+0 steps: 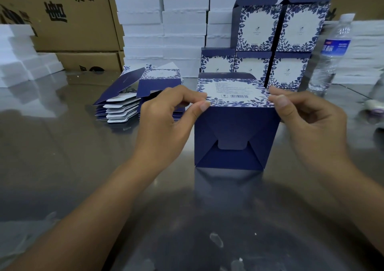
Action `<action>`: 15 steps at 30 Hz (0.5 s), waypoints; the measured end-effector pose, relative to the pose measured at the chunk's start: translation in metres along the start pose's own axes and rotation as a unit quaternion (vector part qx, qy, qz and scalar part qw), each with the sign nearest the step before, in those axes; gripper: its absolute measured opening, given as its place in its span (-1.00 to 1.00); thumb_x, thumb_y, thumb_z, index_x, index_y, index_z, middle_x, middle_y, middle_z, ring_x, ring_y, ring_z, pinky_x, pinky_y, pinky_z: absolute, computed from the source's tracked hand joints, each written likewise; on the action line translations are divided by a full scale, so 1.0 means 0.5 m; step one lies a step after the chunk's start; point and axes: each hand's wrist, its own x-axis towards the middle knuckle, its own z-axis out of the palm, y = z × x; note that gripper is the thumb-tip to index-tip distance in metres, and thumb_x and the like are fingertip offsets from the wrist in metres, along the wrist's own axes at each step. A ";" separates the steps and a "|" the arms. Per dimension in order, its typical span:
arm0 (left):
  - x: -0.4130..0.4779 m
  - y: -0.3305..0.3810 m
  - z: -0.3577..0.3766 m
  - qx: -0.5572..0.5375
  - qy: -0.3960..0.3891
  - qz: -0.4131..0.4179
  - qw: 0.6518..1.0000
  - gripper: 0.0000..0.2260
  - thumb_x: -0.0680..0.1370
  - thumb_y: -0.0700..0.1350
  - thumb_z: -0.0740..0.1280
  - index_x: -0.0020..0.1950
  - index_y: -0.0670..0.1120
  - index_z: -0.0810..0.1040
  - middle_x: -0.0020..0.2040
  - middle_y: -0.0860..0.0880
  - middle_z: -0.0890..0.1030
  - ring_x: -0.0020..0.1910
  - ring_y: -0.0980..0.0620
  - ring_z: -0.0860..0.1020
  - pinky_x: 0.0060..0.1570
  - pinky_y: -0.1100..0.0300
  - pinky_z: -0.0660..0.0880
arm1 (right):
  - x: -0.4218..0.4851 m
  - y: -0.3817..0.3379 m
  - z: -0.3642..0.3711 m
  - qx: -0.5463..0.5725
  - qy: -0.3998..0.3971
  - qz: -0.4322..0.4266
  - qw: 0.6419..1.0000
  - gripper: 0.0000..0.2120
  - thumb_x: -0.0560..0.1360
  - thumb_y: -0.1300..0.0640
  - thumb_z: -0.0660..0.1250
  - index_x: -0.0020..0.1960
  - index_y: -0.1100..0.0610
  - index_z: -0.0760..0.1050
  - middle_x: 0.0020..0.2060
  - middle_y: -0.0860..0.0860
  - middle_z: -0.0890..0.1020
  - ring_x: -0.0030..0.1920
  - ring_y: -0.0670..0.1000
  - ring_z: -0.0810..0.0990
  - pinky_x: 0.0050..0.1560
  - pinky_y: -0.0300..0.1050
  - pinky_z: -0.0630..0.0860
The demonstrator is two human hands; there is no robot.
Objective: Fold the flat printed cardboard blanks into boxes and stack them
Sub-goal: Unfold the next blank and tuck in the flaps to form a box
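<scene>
Finished boxes (280, 42): stacked two tiers high at the back of the table (62, 156), printed faces toward you, top flaps standing open. Judged light and easily toppled, so set the next one down squarely.

Box in hand (234, 137): it rests on the table at centre, just in front of that stack, with its interlocked navy bottom flaps facing you. Your left hand (166, 112) pinches the upper left corner between thumb and forefinger. Your right hand (307, 116) pinches the upper right corner the same way. The card looks thin, stiff along its creases and hollow, so it will likely dent under a hard squeeze. Corners and folded edges are the sound places to hold. The coated print may be slippery.

Flat blanks (124, 102): a fanned pile to the left of your left hand. Judged flexible; lift them by an edge, one at a time.

Writing, by size:
- Brown carton (68, 15), rear left: large black Chinese characters, partly cut off; "地址:" is legible.
- Water bottle (330, 56), right: blue label, white characters too blurred to read.
- Barcode (239, 96) on the held box's top panel, with fine print above it too small to read.
</scene>
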 end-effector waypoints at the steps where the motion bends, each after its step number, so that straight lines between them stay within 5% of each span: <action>1: 0.001 0.000 -0.001 -0.013 -0.004 -0.014 1.000 -0.91 0.51 -0.15 0.36 -0.08 -0.15 0.62 -0.09 0.13 0.62 -0.06 0.08 0.63 0.01 0.16 0.56 | 0.001 -0.001 0.000 0.005 -0.005 0.005 1.000 -0.90 0.38 -0.09 0.35 -0.26 -0.15 0.63 -0.07 -0.21 0.68 0.09 -0.15 0.61 0.06 -0.29 0.52; 7: 0.006 0.011 -0.007 -0.075 -0.008 -0.052 0.996 -0.89 0.48 -0.18 0.38 -0.10 0.00 0.49 -0.13 0.11 0.63 -0.13 0.21 0.61 -0.02 0.30 0.53 | 0.002 -0.002 0.001 0.002 -0.017 0.016 1.000 -0.87 0.38 -0.12 0.33 -0.26 -0.13 0.61 -0.05 -0.18 0.67 0.10 -0.16 0.60 0.09 -0.22 0.52; 11: 0.000 0.014 -0.003 -0.081 -0.007 -0.064 0.995 -0.80 0.46 -0.13 0.39 -0.03 0.08 0.42 -0.06 0.15 0.60 0.00 0.16 0.60 0.08 0.23 0.52 | -0.004 0.005 0.000 -0.063 -0.036 0.004 0.997 -0.90 0.43 -0.15 0.38 -0.16 -0.16 0.52 0.20 -0.05 0.53 0.20 -0.25 0.49 0.08 -0.34 0.45; 15: -0.009 -0.006 0.006 -0.095 -0.071 -0.149 0.982 -0.57 0.42 0.06 0.39 0.25 0.13 0.36 0.21 0.29 0.49 0.24 0.28 0.45 0.19 0.24 0.43 | -0.015 0.011 0.001 -0.118 -0.110 0.004 0.987 -0.63 0.33 -0.16 0.47 -0.02 -0.29 0.32 0.33 -0.30 0.34 0.23 -0.31 0.44 0.24 -0.25 0.41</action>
